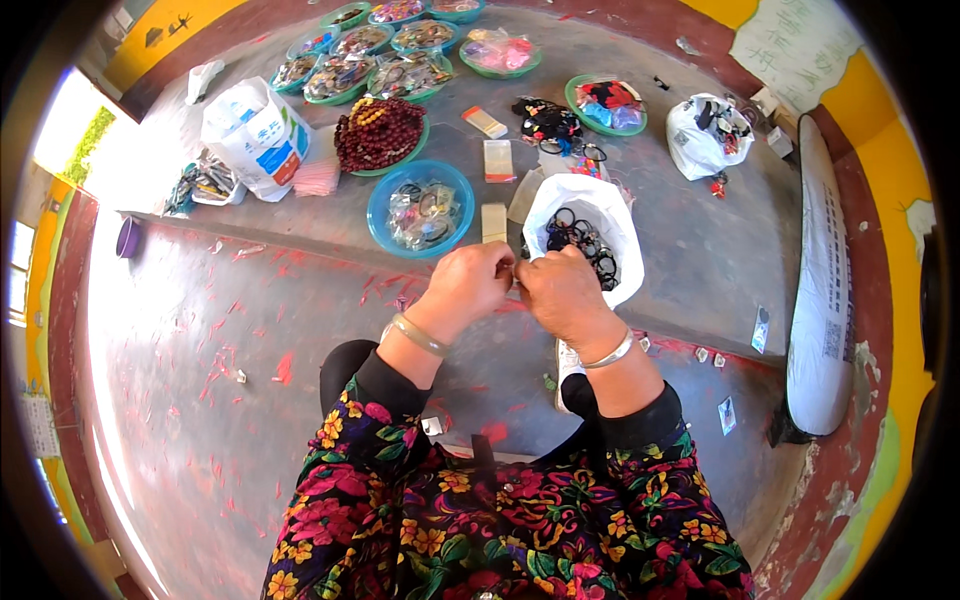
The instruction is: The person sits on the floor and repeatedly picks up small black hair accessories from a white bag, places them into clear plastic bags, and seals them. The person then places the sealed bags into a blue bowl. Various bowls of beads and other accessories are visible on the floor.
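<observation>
My left hand [470, 285] and my right hand [568, 290] meet in front of me, fingertips pinched close together. Whatever lies between the fingers is too small to make out. Just beyond my right hand stands a white bag [627, 240] with its rim rolled open, holding many black hair ties [572, 232]. Past my left hand is a blue basin [376, 215] with small clear packets [425, 212] in it. A pale stack of cards [494, 222] lies on the raised floor right beyond my fingertips.
Dark red beads [375, 140] fill a green basin behind the blue one. Several more basins of trinkets [340, 76] crowd the back left. White bags [258, 135] stand at the left and right. A long silver-white wrapped bundle [822, 290] leans at the right wall. A step edge [300, 250] crosses the floor.
</observation>
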Action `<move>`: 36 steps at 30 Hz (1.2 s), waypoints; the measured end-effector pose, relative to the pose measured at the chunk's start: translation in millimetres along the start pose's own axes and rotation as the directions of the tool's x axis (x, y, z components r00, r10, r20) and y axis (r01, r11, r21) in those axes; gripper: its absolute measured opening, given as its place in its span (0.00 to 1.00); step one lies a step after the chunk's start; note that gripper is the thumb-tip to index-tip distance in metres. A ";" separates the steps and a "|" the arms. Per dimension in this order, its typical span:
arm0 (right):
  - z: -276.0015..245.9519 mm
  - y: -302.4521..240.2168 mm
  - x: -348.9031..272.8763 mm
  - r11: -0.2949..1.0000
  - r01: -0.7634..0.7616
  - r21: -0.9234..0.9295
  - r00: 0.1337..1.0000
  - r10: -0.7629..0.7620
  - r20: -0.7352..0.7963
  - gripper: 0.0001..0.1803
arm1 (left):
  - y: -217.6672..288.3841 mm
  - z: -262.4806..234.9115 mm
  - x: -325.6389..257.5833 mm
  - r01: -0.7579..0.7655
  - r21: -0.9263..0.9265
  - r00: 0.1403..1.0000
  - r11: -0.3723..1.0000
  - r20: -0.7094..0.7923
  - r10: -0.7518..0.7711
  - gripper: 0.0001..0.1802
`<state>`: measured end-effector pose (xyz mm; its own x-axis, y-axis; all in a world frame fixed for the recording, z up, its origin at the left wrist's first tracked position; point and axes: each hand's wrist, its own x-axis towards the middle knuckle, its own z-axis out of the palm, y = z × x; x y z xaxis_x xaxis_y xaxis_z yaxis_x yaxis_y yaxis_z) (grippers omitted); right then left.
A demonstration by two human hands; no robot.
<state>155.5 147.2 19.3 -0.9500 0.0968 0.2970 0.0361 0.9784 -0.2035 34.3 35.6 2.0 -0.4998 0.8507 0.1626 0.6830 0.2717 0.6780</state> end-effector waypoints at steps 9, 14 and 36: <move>7.2 -0.1 -4.9 0.991 -0.093 -0.093 0.991 0.101 0.090 0.03 | 5.4 3.3 0.0 -0.083 -0.014 0.996 0.996 -0.025 0.083 0.05; 19.9 5.5 -12.8 0.985 -0.135 -0.108 0.973 0.152 0.172 0.04 | 8.3 8.5 -2.3 -0.096 -0.036 0.995 0.995 0.033 0.097 0.05; -34.6 21.8 1.4 -0.128 -0.507 0.853 0.812 0.261 0.522 0.23 | -1.8 -37.4 9.5 0.024 -0.770 0.990 0.637 -0.069 -0.122 0.16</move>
<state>165.7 175.0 47.6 -0.9240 0.2389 -0.2986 0.2120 -0.3298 -0.9199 8.5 26.4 29.2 -0.6151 0.7780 0.1281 0.0127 -0.1527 0.9882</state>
